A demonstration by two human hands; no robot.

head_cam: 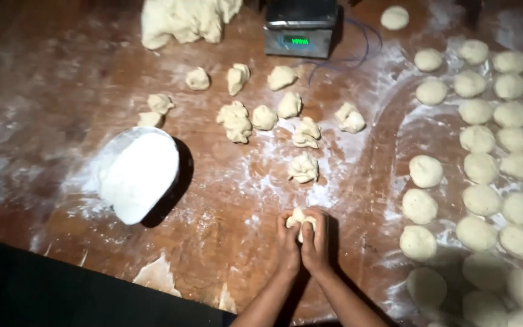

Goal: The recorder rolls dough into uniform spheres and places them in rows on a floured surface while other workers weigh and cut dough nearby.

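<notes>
My left hand [287, 242] and my right hand [316, 241] are pressed together around a small piece of pale dough [298, 216], just above the floured wooden table [231, 194]. Only the top of the piece shows between the fingers. The nearest loose lump of rough dough [303, 168] lies a little farther away on the table. Several more rough lumps [237, 121] are scattered beyond it.
Several rows of smooth rounded dough balls [482, 163] fill the right side. A big mass of dough [180, 21] and a digital scale [301, 27] with a blue cable sit at the far edge. A white bowl of flour [137, 174] stands to the left.
</notes>
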